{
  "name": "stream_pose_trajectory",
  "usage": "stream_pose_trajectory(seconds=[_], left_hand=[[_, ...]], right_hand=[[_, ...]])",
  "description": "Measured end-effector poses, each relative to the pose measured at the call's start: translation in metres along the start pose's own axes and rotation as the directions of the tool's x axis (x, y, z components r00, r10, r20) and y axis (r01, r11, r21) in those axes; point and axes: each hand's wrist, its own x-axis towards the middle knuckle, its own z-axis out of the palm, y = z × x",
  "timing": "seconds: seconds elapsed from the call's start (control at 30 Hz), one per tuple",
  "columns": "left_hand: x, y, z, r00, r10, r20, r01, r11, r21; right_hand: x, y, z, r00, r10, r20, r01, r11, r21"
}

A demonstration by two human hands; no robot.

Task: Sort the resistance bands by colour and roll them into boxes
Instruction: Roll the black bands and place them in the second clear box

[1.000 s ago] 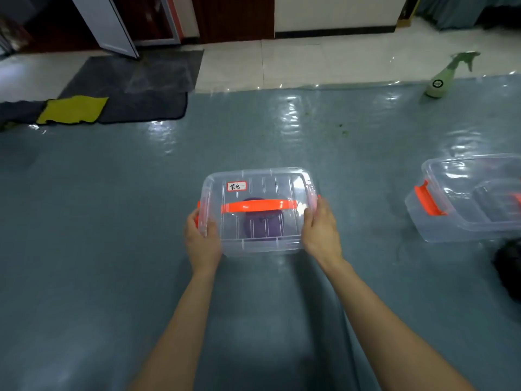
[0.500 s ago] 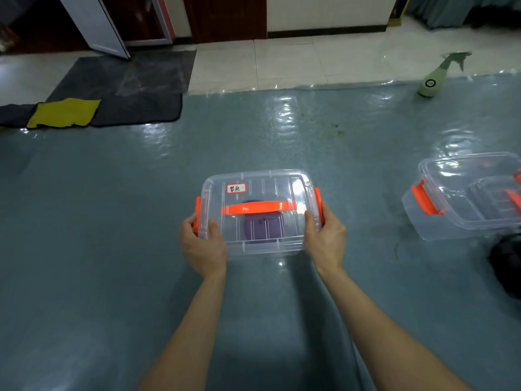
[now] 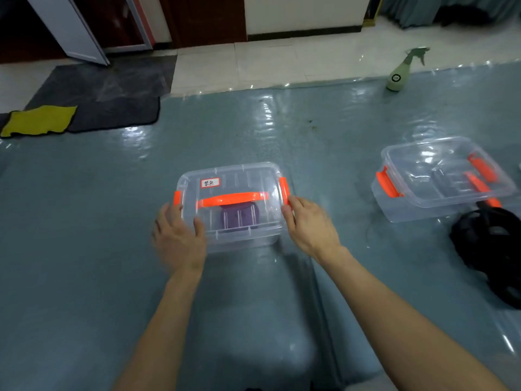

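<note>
Centrally, clear box (image 3: 248,177), left hand (image 3: 179,244) gripping, right hand (image 3: 310,224) touching
</note>
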Motion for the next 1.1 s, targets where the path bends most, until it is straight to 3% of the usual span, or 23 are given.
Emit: stream_pose_trajectory(seconds=[0.07,0.13,0.23,0.3,0.43,0.57,0.83,1.0,1.1], left_hand=[[-0.019,0.028,0.000,0.978,0.197,-0.069,-0.194,0.980,0.043],[-0.045,0.074,0.012,0.912,0.407,-0.048,-0.406,0.914,0.019],[-0.095,0.153,0.045,0.774,0.624,0.108,-0.620,0.782,-0.071],[-0.134,0.201,0.072,0.687,0.677,0.266,-0.678,0.728,-0.103],[-0.212,0.288,0.136,0.563,0.632,0.533,-0.690,0.714,-0.117],[-0.278,0.350,0.186,0.511,0.487,0.708,-0.668,0.744,-0.029],[-0.308,0.395,0.195,0.555,0.262,0.789,-0.541,0.834,0.103],[-0.307,0.405,0.187,0.540,0.207,0.816,-0.499,0.860,0.112],[-0.305,0.408,0.184,0.542,0.162,0.824,-0.460,0.878,0.130]], right_hand=[[-0.021,0.032,-0.013,1.000,-0.001,0.020,0.003,0.996,-0.090],[-0.045,0.071,-0.024,0.993,0.062,0.103,-0.041,0.980,-0.192],[-0.082,0.141,-0.042,0.966,0.175,0.189,-0.118,0.953,-0.280],[-0.102,0.190,-0.057,0.958,0.222,0.180,-0.163,0.942,-0.295],[-0.127,0.287,-0.087,0.956,0.257,0.145,-0.203,0.930,-0.307],[-0.145,0.373,-0.118,0.961,0.223,0.162,-0.181,0.953,-0.243],[-0.181,0.478,-0.160,0.976,0.187,-0.115,-0.200,0.973,-0.111],[-0.184,0.519,-0.173,0.908,0.390,0.155,-0.369,0.917,-0.149],[-0.184,0.538,-0.173,0.888,0.415,0.199,-0.386,0.907,-0.168]])
